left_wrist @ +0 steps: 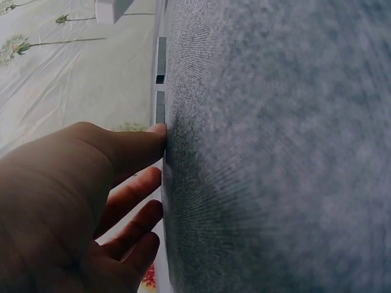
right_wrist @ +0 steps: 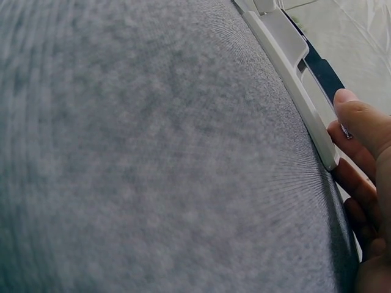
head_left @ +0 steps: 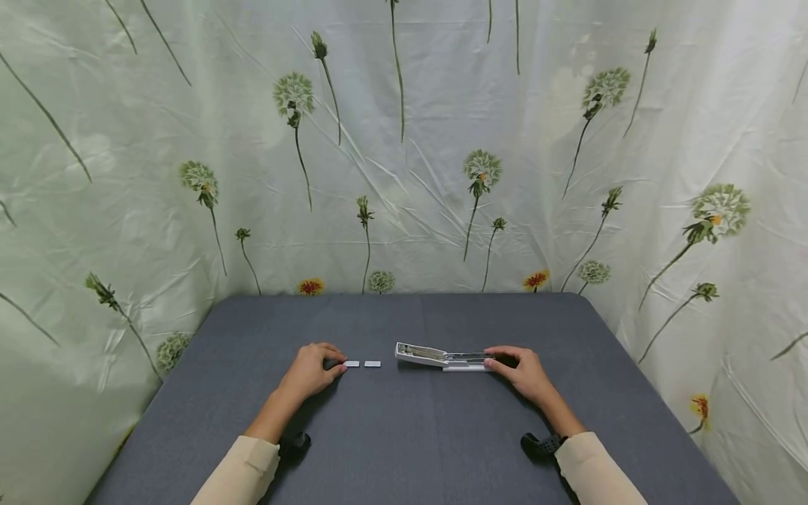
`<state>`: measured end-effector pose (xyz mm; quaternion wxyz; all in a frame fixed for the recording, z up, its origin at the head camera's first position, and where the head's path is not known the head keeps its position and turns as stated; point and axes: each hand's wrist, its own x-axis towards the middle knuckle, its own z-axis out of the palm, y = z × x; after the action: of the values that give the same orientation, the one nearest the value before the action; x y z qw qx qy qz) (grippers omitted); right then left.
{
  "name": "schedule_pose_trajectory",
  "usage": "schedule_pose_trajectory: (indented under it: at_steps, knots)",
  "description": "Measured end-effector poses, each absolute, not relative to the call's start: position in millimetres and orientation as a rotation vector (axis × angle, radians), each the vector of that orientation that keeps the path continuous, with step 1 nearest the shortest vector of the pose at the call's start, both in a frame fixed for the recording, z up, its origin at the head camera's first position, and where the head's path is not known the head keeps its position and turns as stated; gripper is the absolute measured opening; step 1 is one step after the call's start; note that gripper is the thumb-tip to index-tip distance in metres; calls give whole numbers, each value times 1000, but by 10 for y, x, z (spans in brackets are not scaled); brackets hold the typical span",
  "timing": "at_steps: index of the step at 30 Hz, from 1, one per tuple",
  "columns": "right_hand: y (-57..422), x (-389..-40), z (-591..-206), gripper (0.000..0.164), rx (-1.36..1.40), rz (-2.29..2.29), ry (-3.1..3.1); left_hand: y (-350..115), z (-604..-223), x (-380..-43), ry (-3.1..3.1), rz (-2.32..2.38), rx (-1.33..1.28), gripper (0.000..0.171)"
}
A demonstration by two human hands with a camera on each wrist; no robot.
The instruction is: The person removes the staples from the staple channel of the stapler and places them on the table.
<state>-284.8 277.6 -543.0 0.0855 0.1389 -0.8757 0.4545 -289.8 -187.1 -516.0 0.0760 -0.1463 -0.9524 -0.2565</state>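
A white stapler point(head_left: 421, 358) lies opened out on the table, its lid folded back to the left and its metal rail bared. At its right end my right hand point(head_left: 522, 372) pinches the rail between thumb and fingers; the dark rail point(right_wrist: 324, 73) runs up to the thumb in the right wrist view. To the left, my left hand point(head_left: 311, 370) pinches the near end of a small pale strip, apparently a staple strip point(head_left: 353, 364). A second such strip point(head_left: 372, 364) lies just right of it, apart from the stapler.
The table point(head_left: 416, 435) has a dark grey cloth surface, with its far edge against a flower-printed curtain point(head_left: 404, 175). Black bands with mounts point(head_left: 541, 447) sit on both wrists, close above the cloth.
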Motion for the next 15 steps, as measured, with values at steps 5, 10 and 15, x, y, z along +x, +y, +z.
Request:
schedule_pose_trajectory:
  at_steps: [5,10,15]
  knots:
    - [2739,-2833,-5451,27,418,1388,-2605,-1921,-5189,-2872,-2862,-805,-432,15]
    - [2754,-2849,-5441,29,437,1432,-2607,-1943,-5221,-2901,-2881,-802,-437,18]
    - [2821,-2880,-5397,33,436,1372,-2686,-1939,-5222,-2928,-2888,-836,-453,30]
